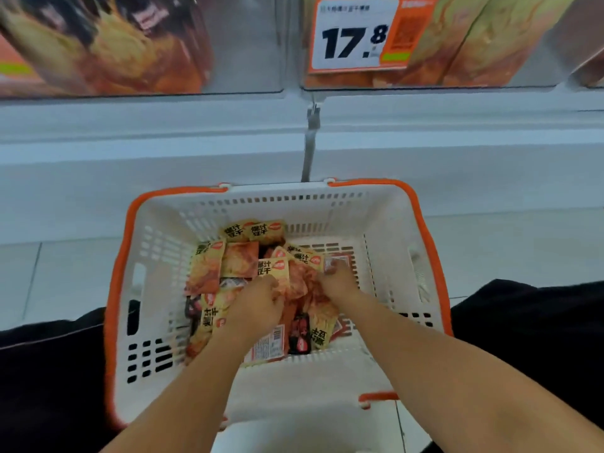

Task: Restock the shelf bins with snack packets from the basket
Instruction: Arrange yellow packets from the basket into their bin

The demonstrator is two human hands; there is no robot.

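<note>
A white basket (385, 223) with an orange rim stands on the floor below the shelf. Inside lies a heap of several yellow-and-orange snack packets (209, 269), with a few dark ones among them. Both my hands are down in the heap. My left hand (258, 304) curls its fingers round packets near the middle. Just to the right, my right hand (336, 279) grips packets too. Two clear shelf bins hold the same kind of packets above: the left bin (137, 44) and the right bin (474, 40).
A price tag (356, 32) reading 17.8 hangs on the right bin's front. A white shelf ledge (196, 135) runs between the bins and the basket. My dark-clothed knees (529, 325) flank the basket on the pale tiled floor.
</note>
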